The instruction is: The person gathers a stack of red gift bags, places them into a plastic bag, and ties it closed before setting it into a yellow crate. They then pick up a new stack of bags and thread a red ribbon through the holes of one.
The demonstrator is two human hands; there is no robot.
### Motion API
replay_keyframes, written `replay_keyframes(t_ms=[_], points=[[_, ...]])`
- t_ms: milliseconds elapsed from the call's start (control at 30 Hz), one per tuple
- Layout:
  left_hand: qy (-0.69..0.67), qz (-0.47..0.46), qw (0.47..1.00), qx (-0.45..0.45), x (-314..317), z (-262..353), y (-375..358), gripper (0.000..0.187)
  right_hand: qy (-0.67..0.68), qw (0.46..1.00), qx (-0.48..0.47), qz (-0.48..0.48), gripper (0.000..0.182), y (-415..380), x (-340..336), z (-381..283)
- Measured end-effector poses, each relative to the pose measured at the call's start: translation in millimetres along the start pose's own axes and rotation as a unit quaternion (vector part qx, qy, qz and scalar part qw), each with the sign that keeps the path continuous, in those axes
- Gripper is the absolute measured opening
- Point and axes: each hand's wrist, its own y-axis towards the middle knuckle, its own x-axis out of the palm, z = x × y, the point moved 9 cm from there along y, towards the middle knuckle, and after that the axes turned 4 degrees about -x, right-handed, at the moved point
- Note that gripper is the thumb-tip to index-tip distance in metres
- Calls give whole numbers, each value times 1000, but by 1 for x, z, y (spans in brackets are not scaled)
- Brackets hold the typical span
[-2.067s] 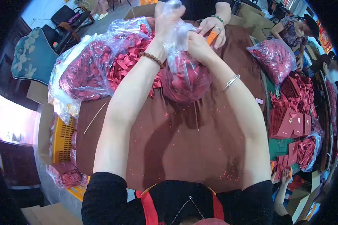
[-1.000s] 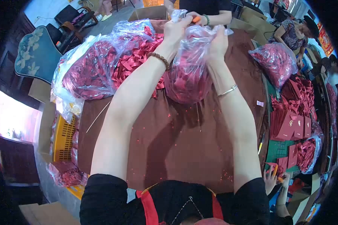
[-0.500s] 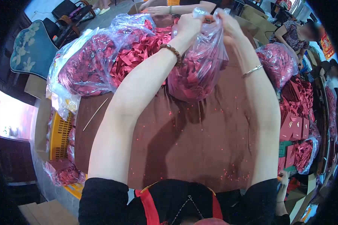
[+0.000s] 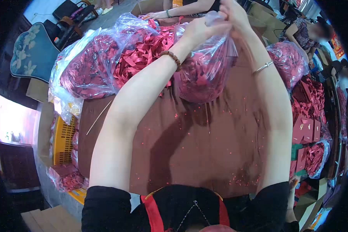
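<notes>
A brown tabletop [image 4: 189, 147] speckled with red glitter. At its far side, left hand [image 4: 199, 31] and right hand [image 4: 234, 13] pinch the neck of a clear plastic bag [image 4: 205, 73] of red ribbon pieces, fingers clamped. It looks light, soft, slippery; best gripped by the gathered neck.

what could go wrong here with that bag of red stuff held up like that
The clear plastic bag is gripped only at its mouth by the left hand and right hand; thin film might tear or slip, spilling the red pieces onto the brown table. It hangs close beside the larger open bag, so the contents could mix. Red flecks already scattered on the table suggest bits shed easily.
</notes>
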Motion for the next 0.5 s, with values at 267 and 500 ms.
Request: replay_keyframes(t_ms=[267,500], points=[[42,-61,995,71,9,-7,10,43,-616,641,-413,-199,31,-34,80,-35],[-171,-53,984,0,-3,-18,1,21,-204,946,-85,-237,46,-19,28,0]])
